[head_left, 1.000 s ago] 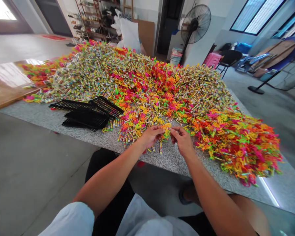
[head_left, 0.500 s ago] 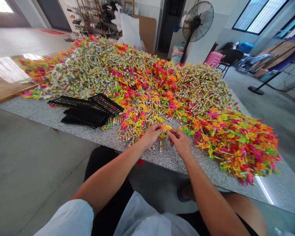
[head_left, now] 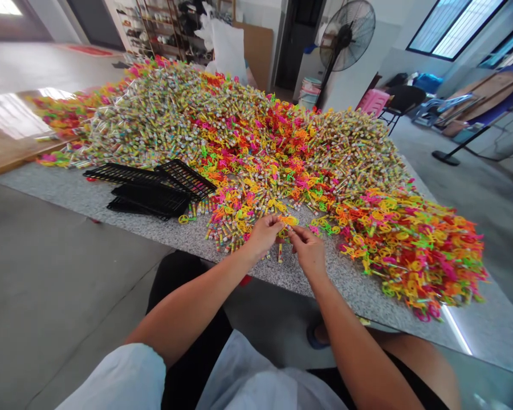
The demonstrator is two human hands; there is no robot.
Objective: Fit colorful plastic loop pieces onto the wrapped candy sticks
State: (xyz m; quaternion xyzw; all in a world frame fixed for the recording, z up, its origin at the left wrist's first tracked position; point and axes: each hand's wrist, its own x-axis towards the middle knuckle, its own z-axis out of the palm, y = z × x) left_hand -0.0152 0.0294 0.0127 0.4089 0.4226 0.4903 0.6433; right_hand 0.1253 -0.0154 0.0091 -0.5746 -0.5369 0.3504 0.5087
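Observation:
Over the near edge of the table my left hand is closed on a small yellow-orange plastic piece with looped parts. My right hand is pinched at the near side of that piece, its fingertips almost meeting the left ones; what lies between them is too small to make out. Just below the hands, a small printed tube lies on the speckled tabletop. Left of my left hand spreads a loose bunch of similar tubes with bright plastic tops.
A large heap of patterned tubes covers the far side. Brightly coloured looped pieces are piled at right. Black plastic grid trays lie stacked at left. Behind the table stand a fan and a pink stool.
My right hand has shifted slightly left, closer to my left hand. The left hand keeps its grip on the yellow-orange piece. The view has tilted a little.

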